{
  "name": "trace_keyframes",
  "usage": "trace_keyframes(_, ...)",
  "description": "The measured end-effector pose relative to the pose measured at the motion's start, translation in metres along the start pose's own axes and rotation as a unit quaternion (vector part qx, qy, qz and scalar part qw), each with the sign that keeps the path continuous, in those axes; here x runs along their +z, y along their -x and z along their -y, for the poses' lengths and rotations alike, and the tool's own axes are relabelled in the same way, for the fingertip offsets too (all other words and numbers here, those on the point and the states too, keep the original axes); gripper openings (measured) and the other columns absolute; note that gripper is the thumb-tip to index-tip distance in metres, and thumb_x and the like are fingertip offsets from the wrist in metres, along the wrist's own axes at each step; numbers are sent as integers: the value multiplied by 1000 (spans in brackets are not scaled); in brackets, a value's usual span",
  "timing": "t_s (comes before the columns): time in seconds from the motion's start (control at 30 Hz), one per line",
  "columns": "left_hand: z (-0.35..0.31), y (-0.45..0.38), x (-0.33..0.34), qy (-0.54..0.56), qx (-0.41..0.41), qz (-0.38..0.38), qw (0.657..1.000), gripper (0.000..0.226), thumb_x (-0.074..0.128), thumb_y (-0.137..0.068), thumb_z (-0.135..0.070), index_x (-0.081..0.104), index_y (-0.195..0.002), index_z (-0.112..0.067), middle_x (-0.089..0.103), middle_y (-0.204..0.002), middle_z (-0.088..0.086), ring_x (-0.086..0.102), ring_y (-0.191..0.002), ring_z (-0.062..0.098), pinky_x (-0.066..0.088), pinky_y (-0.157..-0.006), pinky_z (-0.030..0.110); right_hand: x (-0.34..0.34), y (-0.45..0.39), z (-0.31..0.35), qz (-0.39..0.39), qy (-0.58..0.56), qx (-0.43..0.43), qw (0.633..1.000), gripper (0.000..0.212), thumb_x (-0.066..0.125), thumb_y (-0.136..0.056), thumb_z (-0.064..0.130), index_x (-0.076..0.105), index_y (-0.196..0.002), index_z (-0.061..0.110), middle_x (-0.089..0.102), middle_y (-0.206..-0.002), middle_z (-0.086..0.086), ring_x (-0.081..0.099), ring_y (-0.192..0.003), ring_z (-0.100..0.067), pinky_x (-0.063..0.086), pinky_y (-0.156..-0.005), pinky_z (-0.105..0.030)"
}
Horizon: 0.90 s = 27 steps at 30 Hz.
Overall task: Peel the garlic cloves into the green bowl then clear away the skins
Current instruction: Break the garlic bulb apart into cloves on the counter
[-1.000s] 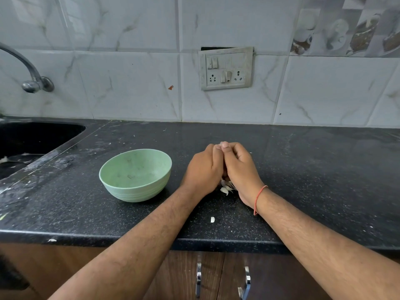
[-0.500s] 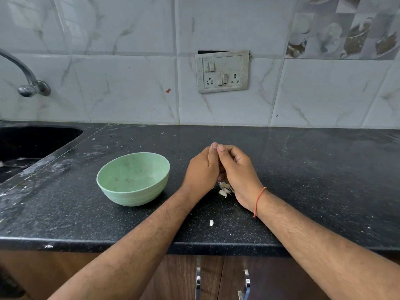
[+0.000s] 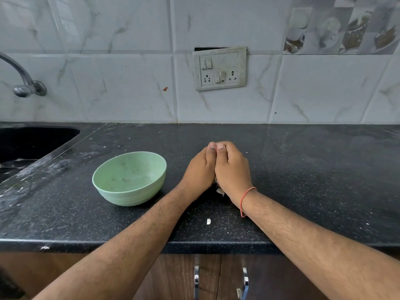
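Beside the green bowl (image 3: 129, 177), your left hand (image 3: 200, 169) and right hand (image 3: 232, 169) press together, fingers curled; whatever they hold is hidden, only garlic skins (image 3: 220, 191) peeking beneath.

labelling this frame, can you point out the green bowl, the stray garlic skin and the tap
green bowl (image 3: 138, 197): head view, outer front wall
garlic skin (image 3: 208, 221): head view, its middle
tap (image 3: 22, 90): head view, its body

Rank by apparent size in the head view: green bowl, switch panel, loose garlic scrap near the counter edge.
1. green bowl, largest.
2. switch panel; it sits farther back, so its true size is unsure.
3. garlic scrap, smallest by far.
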<state>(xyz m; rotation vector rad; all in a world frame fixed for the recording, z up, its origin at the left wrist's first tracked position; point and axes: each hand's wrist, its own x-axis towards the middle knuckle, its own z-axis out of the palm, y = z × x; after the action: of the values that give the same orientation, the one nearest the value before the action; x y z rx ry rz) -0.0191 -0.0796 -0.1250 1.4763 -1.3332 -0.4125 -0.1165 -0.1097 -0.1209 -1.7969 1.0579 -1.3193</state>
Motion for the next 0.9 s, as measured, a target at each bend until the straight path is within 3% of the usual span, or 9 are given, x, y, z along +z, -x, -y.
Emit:
trace_keyframes(0.13,-1,2,0,-26,7,-2,1000,55,24,-116,-49,69,-106,-20,74,-95,-4,70,-92,14,53,-79,34,3,1,2,-2,31,-3,1000,31,40,-113,38,66,-110,23,73,-97,4,70,-95,-19,57,-84,-39)
trace_keyframes(0.27,0,4,2,-63,41,-10,997,54,23,-117,-43,69,-109,-15,73,-94,-1,69,-89,14,53,-78,35,-2,-5,0,-14,-1,42,999,28,39,-113,32,64,-114,20,70,-99,3,68,-96,-19,55,-78,-33)
trace_keyframes(0.4,0,1,1,-59,29,-19,998,49,24,-117,-38,57,-87,-17,63,-80,-2,58,-72,9,41,-69,32,0,-9,-1,1,-28,64,998,27,38,-113,30,63,-117,20,68,-104,3,65,-94,-11,47,-70,-25)
trace_keyframes(0.47,-2,1,-1,-30,20,-12,999,53,23,-117,-38,60,-88,-13,63,-79,-2,57,-70,6,43,-67,30,2,-10,-3,6,-54,67,996,31,36,-114,33,63,-119,20,68,-106,4,64,-93,-7,46,-71,-24)
trace_keyframes(0.57,-2,1,-3,-16,29,-15,999,59,23,-116,-41,63,-98,-2,67,-86,12,61,-78,17,49,-76,39,2,-13,-7,21,-100,90,991,34,35,-114,36,65,-118,21,68,-106,5,63,-95,-12,50,-80,-32)
trace_keyframes(0.67,-3,4,-4,-19,30,-21,999,54,28,-116,-43,50,-82,-7,51,-71,4,47,-66,16,42,-65,40,-2,-18,-12,28,-102,101,989,35,35,-113,38,66,-119,24,70,-110,4,65,-100,-14,53,-87,-38)
trace_keyframes(0.73,-3,6,-6,-44,42,-21,998,52,31,-116,-41,47,-77,-10,47,-66,-1,45,-61,13,38,-60,34,-7,-22,-16,29,-110,108,988,35,35,-112,39,67,-116,25,69,-104,4,63,-91,-14,51,-80,-37)
trace_keyframes(0.9,4,11,-12,-131,61,7,989,55,31,-115,-45,58,-81,-12,59,-68,-5,59,-66,16,46,-66,36,-24,-22,-25,46,-59,112,991,32,34,-108,42,63,-109,30,64,-88,2,55,-76,-16,43,-68,-35)
